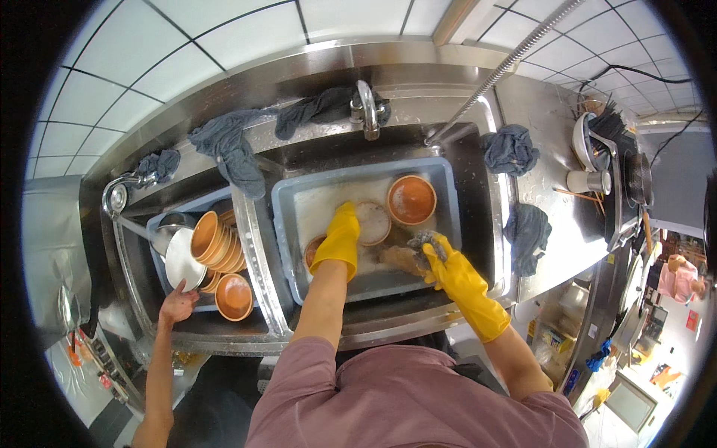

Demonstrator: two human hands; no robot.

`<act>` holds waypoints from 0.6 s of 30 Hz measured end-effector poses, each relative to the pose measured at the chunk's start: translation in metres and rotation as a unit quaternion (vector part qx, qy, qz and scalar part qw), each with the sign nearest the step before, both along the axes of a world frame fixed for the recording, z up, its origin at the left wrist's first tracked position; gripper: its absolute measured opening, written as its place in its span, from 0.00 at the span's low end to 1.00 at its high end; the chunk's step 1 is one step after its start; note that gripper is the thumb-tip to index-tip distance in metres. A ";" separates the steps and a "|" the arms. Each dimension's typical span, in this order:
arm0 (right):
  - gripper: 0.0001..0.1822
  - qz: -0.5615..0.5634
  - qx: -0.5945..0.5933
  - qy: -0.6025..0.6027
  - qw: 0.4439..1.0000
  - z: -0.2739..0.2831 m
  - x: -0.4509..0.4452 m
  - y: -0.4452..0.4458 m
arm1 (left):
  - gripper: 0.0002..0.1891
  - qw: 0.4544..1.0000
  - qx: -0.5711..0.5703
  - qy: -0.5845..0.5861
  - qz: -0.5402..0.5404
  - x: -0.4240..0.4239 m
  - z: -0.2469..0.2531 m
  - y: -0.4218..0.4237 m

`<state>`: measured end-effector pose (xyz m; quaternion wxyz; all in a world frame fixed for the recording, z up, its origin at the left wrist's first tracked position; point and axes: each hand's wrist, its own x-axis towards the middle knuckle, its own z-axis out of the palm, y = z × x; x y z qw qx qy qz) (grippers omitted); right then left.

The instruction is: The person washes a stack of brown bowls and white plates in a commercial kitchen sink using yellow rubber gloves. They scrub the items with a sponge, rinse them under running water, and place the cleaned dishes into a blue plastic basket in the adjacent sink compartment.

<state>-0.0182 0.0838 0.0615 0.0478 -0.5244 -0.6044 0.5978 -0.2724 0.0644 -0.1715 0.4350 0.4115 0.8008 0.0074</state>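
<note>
My left hand (340, 238), in a yellow rubber glove, reaches into soapy water in a blue-grey plastic tub (280, 224); its fingers are partly hidden by suds, beside a submerged round bowl (373, 223). My right hand (448, 260), gloved too, is closed on a metal scouring pad (427, 243) over the tub's right front part. An orange-brown bowl (411, 200) sits in the tub's back right. Another brown bowl (313, 249) shows partly beside my left glove. A brownish form, hard to make out, lies in the water left of the scouring pad.
A co-worker's bare hand (179, 302) touches a white plate (185, 259) in the left basin, near stacked orange bowls (215, 241). A metal divider (257, 263) separates the basins. Dark cloths (510, 150) lie on the rims. A chrome faucet (367, 112) and a flexible metal hose (493, 78) stand behind.
</note>
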 end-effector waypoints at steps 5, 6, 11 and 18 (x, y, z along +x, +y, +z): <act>0.31 -0.015 0.036 -0.088 0.995 -0.041 0.004 -0.002 | 0.25 0.997 -0.073 -0.001 -0.011 -0.004 0.005 0.002; 0.30 -0.081 -0.065 -0.060 0.993 -0.043 -0.009 -0.003 | 0.25 0.998 -0.064 0.005 0.000 -0.005 0.010 -0.002; 0.29 -0.243 -0.388 0.251 0.853 -0.110 -0.052 -0.028 | 0.22 0.962 0.191 0.158 0.115 0.023 0.036 -0.041; 0.24 -0.341 -0.368 0.172 0.848 -0.155 -0.128 -0.040 | 0.22 0.954 0.248 0.063 0.158 0.028 0.072 -0.076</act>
